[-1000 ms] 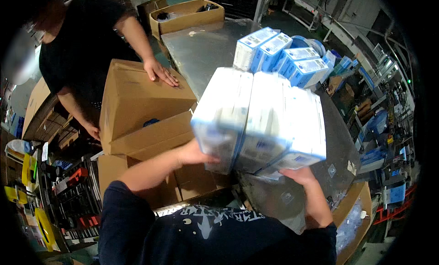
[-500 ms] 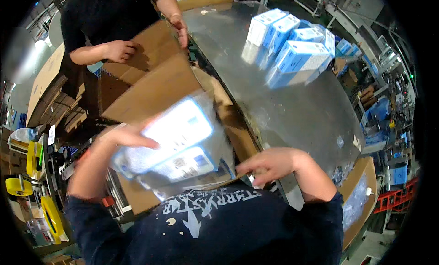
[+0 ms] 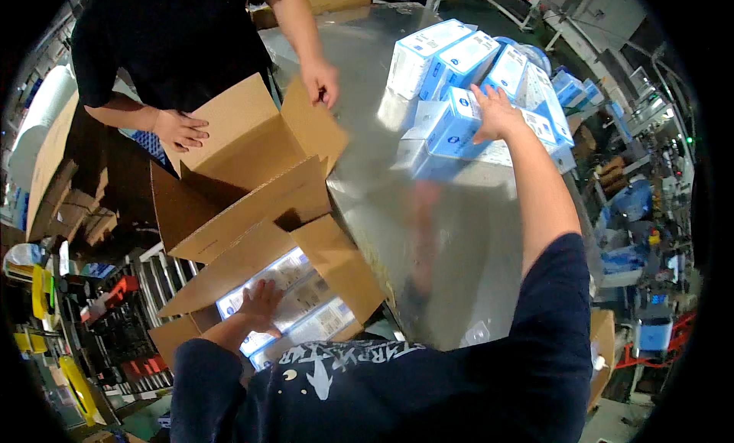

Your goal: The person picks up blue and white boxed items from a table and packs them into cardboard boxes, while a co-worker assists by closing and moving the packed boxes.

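Observation:
My left hand [image 3: 258, 309] lies with spread fingers on top of blue-and-white boxes [image 3: 325, 321] packed inside an open cardboard carton [image 3: 348, 263] against my body. My right hand [image 3: 501, 116] stretches across the metal table to a group of similar boxes. Its fingers are apart and touch the end of a blue-and-white box [image 3: 453, 126] at the near side of that group. More boxes [image 3: 430, 49] stand just behind it. Part of the contact under my right palm is hidden.
Across from me, a co-worker's hand [image 3: 180, 129] rests on a second open carton [image 3: 245, 210], beside mine. The grey metal table [image 3: 459, 244] extends to the right. A roller conveyor [image 3: 170, 279] and yellow tape rolls [image 3: 76, 389] are at left, with another carton [image 3: 602, 351] at lower right.
The plastic-wrapped pack between my hands now sits down in the carton. My right hand has moved from the carton to the boxes on the table. The co-worker's carton now stands wider open.

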The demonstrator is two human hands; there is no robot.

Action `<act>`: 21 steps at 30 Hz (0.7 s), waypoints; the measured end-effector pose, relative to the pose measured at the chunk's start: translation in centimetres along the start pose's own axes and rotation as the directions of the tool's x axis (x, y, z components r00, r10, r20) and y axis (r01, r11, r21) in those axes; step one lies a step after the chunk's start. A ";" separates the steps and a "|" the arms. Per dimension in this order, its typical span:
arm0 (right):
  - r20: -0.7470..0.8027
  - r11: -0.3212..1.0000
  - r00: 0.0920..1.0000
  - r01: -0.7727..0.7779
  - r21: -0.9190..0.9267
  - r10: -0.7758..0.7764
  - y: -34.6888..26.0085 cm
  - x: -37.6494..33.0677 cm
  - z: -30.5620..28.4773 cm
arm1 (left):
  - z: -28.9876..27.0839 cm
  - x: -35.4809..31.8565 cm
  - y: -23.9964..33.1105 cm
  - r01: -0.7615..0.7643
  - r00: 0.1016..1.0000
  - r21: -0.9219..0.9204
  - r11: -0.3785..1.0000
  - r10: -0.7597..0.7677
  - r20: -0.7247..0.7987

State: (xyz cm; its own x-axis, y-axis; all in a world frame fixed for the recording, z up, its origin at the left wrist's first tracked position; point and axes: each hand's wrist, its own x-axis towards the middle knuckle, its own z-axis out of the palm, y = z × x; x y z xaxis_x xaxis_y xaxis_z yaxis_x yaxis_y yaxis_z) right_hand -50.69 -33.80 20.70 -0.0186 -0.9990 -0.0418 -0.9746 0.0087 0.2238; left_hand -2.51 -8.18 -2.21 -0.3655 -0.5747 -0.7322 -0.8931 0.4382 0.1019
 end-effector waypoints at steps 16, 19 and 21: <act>-0.364 0.978 0.929 0.010 0.206 0.067 6.3 10.1 9.1 | -36.3 8.6 18.3 -0.340 0.682 0.315 0.886 0.463 -0.565; -0.564 0.965 0.824 0.112 0.237 0.043 5.0 9.3 11.2 | -37.7 10.1 17.3 -0.267 0.681 0.287 0.920 0.390 -0.619; -0.438 0.971 0.898 0.143 0.193 -0.045 4.2 8.2 9.7 | -38.4 10.9 16.9 -0.275 0.657 0.277 0.921 0.390 -0.645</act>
State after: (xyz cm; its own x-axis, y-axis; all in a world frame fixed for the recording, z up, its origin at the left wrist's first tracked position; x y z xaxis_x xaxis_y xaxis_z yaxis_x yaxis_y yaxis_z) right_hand -57.09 -41.50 11.90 0.1255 -0.9167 0.3792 -0.9917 -0.1261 0.0233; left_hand -31.68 -33.62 17.40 -0.7578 -0.6525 -0.0064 -0.6491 0.7528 0.1088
